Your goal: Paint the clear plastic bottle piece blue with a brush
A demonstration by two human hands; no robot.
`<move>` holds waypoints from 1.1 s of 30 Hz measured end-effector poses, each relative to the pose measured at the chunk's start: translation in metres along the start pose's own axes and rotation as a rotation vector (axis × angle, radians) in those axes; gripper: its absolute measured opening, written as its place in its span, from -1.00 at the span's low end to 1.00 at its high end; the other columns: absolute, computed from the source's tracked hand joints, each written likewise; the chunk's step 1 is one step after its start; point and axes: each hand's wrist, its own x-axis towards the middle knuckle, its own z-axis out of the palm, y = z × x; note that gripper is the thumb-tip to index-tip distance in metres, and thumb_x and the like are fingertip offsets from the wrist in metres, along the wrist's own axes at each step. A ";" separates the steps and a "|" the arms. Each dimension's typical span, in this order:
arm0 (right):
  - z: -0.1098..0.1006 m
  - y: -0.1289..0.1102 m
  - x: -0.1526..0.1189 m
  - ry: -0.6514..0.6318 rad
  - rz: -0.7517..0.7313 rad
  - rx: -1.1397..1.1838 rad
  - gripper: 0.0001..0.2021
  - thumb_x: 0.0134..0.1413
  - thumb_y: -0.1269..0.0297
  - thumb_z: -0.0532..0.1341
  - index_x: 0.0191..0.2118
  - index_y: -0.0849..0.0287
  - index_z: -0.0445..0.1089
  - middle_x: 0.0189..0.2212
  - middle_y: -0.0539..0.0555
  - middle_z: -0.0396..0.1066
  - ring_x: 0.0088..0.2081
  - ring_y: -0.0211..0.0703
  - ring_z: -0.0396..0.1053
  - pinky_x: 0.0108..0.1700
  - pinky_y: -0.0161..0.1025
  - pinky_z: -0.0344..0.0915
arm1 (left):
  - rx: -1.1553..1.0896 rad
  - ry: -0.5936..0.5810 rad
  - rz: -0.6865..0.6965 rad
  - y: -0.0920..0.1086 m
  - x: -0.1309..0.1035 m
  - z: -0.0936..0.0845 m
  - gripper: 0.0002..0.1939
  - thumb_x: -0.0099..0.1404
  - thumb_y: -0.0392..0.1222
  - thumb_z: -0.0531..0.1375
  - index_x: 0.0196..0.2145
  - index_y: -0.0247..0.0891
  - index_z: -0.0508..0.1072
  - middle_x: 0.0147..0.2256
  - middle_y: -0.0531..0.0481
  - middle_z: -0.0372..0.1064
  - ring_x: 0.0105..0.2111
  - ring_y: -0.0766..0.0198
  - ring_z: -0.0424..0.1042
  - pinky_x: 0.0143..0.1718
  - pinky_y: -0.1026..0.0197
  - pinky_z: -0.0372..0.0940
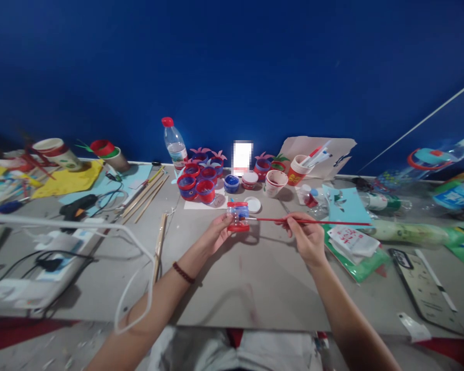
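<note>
The left hand [218, 233] has its fingers clamped on the lower left side of a short, clear plastic cylinder with red rims and blue paint on its wall [242, 210], which sits just beyond the fingertips, raised over the near middle of the work area. The right hand [306, 238] is pinched around the long, thin red handle of a paintbrush [332, 222], which lies nearly level, its tip at the cylinder's painted side and its tail reaching far to the right. Beyond the cylinder, a small round white lid [252, 205] lies on the grey tabletop [278, 304], with an open jar of dark blue paint [232, 183] farther back. To the left of that jar stands a cluster of red and blue plastic cups [205, 191], and behind them a clear bottle with a red cap [174, 141]. To the right stands a white paper cup with red marks [276, 184], near an orange paper cup holding pens [296, 171]. On the left lie thin wooden sticks [144, 198] and a white power strip [67, 268]; on the near right, a patterned phone [427, 293]. A plain deep-blue wall [232, 67] rises behind the table's far edge.
</note>
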 end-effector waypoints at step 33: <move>0.002 -0.002 0.001 0.011 -0.034 -0.017 -0.72 0.13 0.01 0.30 -0.36 0.15 0.50 -0.61 0.05 0.46 -0.50 -0.16 0.43 -0.54 -0.30 0.33 | 0.003 -0.005 -0.003 0.000 -0.001 -0.001 -0.56 0.21 -0.02 0.39 -0.07 -0.34 0.47 -0.17 -0.20 0.60 -0.16 0.04 0.60 0.03 0.01 0.40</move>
